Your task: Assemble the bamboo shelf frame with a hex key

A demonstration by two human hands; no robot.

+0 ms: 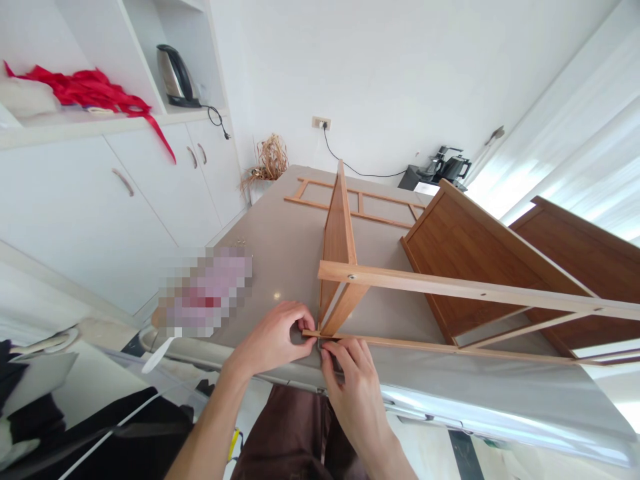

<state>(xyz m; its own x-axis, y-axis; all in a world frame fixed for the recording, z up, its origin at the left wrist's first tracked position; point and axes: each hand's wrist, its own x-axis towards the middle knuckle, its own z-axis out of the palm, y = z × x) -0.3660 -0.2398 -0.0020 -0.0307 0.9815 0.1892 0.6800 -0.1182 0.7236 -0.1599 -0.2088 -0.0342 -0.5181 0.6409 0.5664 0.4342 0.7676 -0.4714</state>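
Observation:
A wooden shelf unit lies on its side on the table, its boards standing upright. My left hand pinches the left end of its lower side rail between thumb and fingers. Just right of it, my right hand is closed, fingertips at the same joint around something small and thin that I cannot make out. The nearest shelf board rises from this joint. Across its near upper corner runs the upper side rail, with a screw head showing at its left end.
A wooden ladder-like frame lies flat on the table behind. Two more shelf boards stand to the right. A blurred-out patch covers the table's left side. A black appliance stands at the back, and a kettle on the cabinet.

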